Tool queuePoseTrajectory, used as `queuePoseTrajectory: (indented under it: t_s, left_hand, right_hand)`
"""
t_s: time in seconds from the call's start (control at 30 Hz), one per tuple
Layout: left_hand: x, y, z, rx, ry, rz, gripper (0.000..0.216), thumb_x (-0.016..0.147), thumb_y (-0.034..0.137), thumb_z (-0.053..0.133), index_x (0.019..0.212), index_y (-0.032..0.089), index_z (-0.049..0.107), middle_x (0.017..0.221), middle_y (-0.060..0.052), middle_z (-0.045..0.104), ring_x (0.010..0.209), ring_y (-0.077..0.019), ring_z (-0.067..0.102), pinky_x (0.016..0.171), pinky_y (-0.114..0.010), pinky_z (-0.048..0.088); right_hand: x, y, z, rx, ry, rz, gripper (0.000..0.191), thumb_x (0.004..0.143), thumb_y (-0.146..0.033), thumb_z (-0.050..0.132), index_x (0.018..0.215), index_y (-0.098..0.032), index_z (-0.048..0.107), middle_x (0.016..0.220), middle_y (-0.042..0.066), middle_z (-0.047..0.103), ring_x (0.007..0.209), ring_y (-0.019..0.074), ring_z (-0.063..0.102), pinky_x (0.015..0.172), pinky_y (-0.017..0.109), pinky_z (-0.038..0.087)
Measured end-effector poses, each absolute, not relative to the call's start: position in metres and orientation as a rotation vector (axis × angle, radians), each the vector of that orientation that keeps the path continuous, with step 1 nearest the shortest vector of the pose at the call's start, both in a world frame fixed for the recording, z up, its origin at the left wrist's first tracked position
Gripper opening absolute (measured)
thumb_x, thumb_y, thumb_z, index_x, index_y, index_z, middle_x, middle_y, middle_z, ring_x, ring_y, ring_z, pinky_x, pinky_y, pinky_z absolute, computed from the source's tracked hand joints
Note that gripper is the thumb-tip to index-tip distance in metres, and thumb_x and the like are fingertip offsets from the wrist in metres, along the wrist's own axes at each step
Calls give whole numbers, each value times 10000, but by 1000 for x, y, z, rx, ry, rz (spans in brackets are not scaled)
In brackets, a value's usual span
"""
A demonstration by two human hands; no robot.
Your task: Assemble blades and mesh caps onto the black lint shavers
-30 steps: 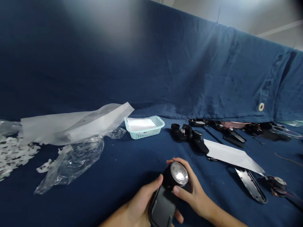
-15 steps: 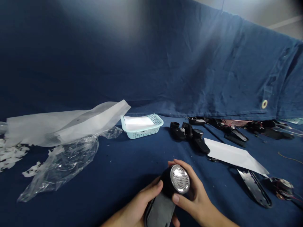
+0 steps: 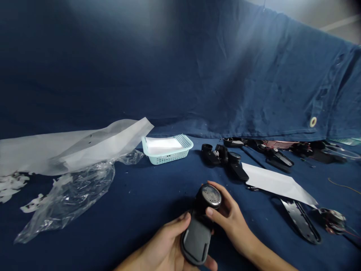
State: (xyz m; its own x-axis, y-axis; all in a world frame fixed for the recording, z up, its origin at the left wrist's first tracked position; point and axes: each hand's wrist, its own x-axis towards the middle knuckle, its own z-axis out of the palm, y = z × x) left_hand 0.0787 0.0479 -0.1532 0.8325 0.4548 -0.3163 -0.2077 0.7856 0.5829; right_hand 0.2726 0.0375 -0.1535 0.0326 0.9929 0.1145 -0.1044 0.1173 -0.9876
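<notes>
A black fabric shaver with a round, perforated silver head tilts up between both hands, low in the middle of the view. My left hand cradles its flat handle from the left and below, thumb along the edge. My right hand grips the round head end from the right, with the thumb on the near side of the metal guard. The underside of the handle and some fingers behind it are hidden.
A mint basket with white paper stands at the back. Clear plastic and a white sheet lie left. On the right are black shaver parts, white paper, a black shell and a wired motor part.
The fabric shaver has moved slightly up and tipped, so its metal head faces more upward and more of the handle shows. Both hands still hold it. The view has shifted a little.
</notes>
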Motion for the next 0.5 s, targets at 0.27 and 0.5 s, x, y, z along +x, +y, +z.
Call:
queuePoseTrajectory:
  t_s: [0.27, 0.5]
  left_hand:
    - [86, 45, -151, 689, 535, 626, 534, 939, 484, 509, 1407, 275, 358, 814, -25, 581, 655, -179, 636, 486, -239, 440]
    - [78, 47, -148, 1135, 827, 767, 716, 920, 556, 510, 1518, 288, 223, 846, -46, 622, 713, -176, 600, 540, -244, 452]
  right_hand:
    - [278, 46, -160, -999, -1206, 1125, 541, 793, -358, 754, 1273, -295, 511, 1299, 57, 578, 1204, 253, 553, 1029, 373, 456]
    - [279, 45, -163, -1072, -1360, 942, 635, 818, -354, 725, 1375, -299, 426, 1366, 81, 510, 1264, 283, 505, 1089, 459, 401]
